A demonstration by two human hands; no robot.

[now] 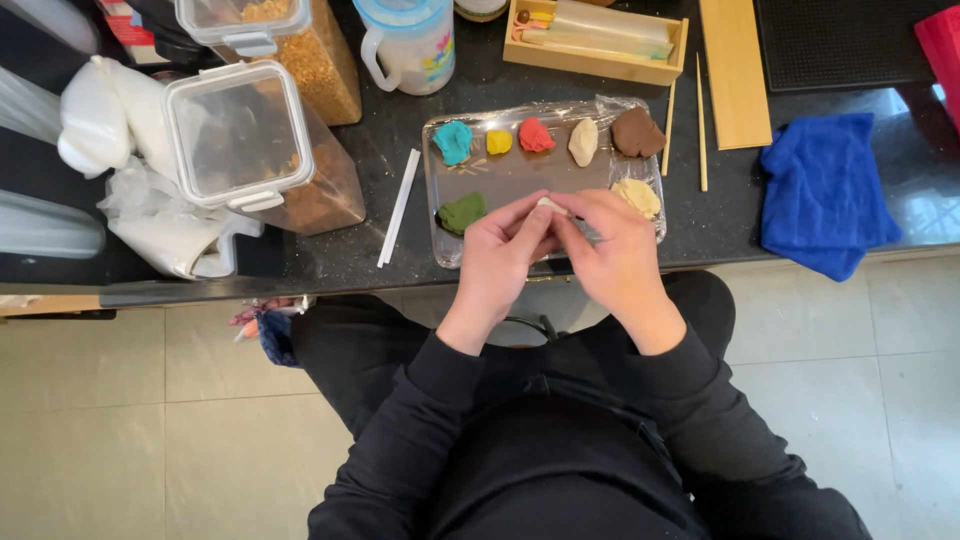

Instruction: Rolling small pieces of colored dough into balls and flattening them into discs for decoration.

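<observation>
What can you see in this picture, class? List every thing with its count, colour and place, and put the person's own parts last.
Tray: 1, metal under clear film, counter middle.
Dough lumps: 7 on the tray; teal, yellow, red, cream, brown along the back, green front left, pale yellow front right.
White dough piece: 1, pinched between both hands.
Storage containers: 2, clear, left.
White bags: several, far left.
Jug: 1, clear, top.
Wooden box: 1, top.
Wooden board: 1, right of the box.
Thin sticks: 2, wooden.
White strip: 1, left of the tray.
Blue cloth: 1, right.
Left hand: 1.
Right hand: 1.
</observation>
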